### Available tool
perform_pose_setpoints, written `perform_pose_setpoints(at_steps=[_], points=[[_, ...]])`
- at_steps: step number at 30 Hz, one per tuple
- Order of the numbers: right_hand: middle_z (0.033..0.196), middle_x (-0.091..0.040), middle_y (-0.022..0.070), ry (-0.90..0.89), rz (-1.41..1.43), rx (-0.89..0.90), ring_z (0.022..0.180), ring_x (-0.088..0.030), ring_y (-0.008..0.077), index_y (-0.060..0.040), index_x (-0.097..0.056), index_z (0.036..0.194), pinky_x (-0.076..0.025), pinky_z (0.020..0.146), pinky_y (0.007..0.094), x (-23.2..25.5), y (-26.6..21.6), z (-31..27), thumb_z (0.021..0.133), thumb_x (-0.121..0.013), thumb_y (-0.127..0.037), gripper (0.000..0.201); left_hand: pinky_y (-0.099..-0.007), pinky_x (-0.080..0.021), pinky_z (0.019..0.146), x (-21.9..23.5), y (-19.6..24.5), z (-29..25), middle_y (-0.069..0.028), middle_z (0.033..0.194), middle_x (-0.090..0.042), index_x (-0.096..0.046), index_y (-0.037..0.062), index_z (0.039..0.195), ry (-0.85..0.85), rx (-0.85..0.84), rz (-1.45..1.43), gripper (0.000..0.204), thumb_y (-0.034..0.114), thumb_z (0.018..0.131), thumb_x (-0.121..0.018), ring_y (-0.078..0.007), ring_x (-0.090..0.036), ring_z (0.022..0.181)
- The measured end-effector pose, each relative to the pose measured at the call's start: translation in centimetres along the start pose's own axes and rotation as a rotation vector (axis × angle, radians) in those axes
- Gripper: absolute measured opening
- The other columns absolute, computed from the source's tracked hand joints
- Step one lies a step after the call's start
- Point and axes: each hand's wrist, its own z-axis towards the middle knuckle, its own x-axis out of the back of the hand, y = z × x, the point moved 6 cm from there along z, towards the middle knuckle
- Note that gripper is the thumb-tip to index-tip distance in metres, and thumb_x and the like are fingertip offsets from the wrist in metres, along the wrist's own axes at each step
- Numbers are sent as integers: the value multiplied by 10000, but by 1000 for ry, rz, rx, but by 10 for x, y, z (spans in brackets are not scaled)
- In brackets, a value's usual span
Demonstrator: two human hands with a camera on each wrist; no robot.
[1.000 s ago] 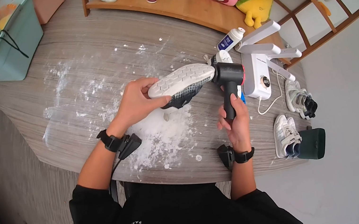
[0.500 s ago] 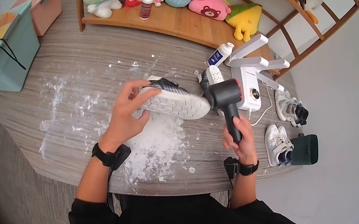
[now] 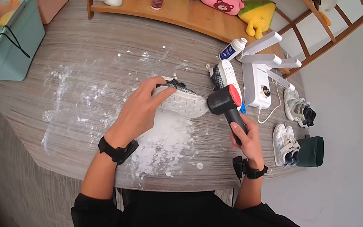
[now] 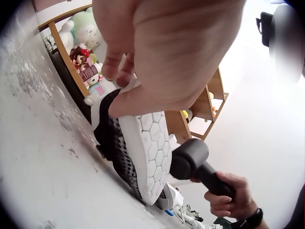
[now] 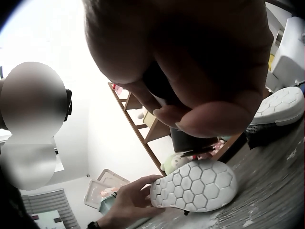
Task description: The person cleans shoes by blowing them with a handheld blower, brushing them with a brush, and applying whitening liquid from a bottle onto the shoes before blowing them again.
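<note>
My left hand (image 3: 136, 112) grips one end of a dark, patterned shoe (image 3: 184, 105), thumb along the edge of its white sole. The shoe is tipped on its side above a patch of white residue (image 3: 162, 142), its hexagon-patterned sole facing the right hand in the right wrist view. My right hand (image 3: 248, 140) holds the handle of a black hair-dryer-shaped tool (image 3: 224, 102) with a barrel head and a red end. The barrel's other end points at the shoe's right end, close to the sole (image 4: 156, 152). Beyond the tool lies a matching shoe (image 3: 226, 74).
A white bottle (image 3: 233, 49) lies by a white device with several arms (image 3: 256, 83). White shoes (image 3: 286, 143) and a dark green box (image 3: 312, 152) are on the right. A shelf with plush toys (image 3: 173, 12) borders the back; a teal bin (image 3: 13, 55) stands far left.
The left hand has turned the shoe from sole upward to sole toward the person, its right end lower. The tool has moved down and left with it, its red end turning into view.
</note>
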Motion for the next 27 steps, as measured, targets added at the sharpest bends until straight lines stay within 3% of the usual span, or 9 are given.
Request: perform_pose_setpoints(at_steps=[8,11,13,17,19,20,22,26,27], points=[[591,-519,-12,84,58,-5,485,-490,65,38,-621,1236,-402,418,251,-4,9,1,1004,-659,-277,393,-323,-484,888,-5,-4,-5,-129,1353,-521,-676,128,1318,-199,82,-329,735,-224,699,-493,-267,-531,1127],[594,-522,-12,86,32,6,488,-493,65,40,-619,1239,-402,421,251,-2,7,1,1004,-656,-272,392,-370,-522,922,-5,-3,-5,-170,1402,-497,-678,107,1325,-314,151,-452,647,-151,739,-588,-340,-541,1235],[595,-524,-10,80,27,12,489,-493,65,42,-618,1241,-403,425,249,1,4,0,1004,-655,-269,393,-346,-499,918,-5,-7,-7,-126,1425,-520,-738,164,1270,-296,183,-571,588,-113,765,-620,-248,-566,1072],[603,-530,-8,44,-20,12,493,-496,66,46,-614,1242,-404,442,246,2,0,0,1001,-659,-259,392,-355,-510,904,-15,-14,-10,-130,1417,-542,-782,179,1201,-286,185,-548,497,-80,782,-715,-241,-578,1046],[606,-532,-8,47,-13,22,495,-497,67,48,-614,1241,-404,446,245,1,1,2,1000,-662,-257,391,-369,-546,903,-19,-8,-10,-197,1414,-532,-780,139,1181,-403,162,-546,425,-56,804,-751,-334,-579,1210],[608,-533,-8,59,-1,25,497,-499,68,49,-611,1250,-403,445,246,2,2,2,998,-665,-253,397,-369,-546,903,-19,-7,-10,-197,1414,-532,-780,139,1181,-402,164,-547,425,-56,804,-751,-334,-579,1210],[610,-534,-8,71,9,23,499,-501,68,51,-608,1259,-403,445,247,5,3,0,997,-669,-250,403,-365,-520,903,-22,-8,-11,-114,1365,-568,-771,191,1220,-429,206,-526,555,-43,721,-842,-254,-580,1052],[622,-542,-7,93,-76,-4,508,-512,71,56,-601,1300,-397,452,246,18,2,-3,991,-679,-234,431,-384,-523,908,-32,-5,-9,-102,1325,-576,-697,198,1341,-379,104,-447,700,-8,696,-873,-279,-589,1108],[627,-547,-6,115,-93,-2,511,-516,74,57,-605,1307,-390,458,246,20,2,-4,988,-683,-230,435,-376,-526,912,-33,-2,-8,-110,1307,-582,-653,161,1373,-383,119,-443,734,1,692,-877,-294,-603,1111]])
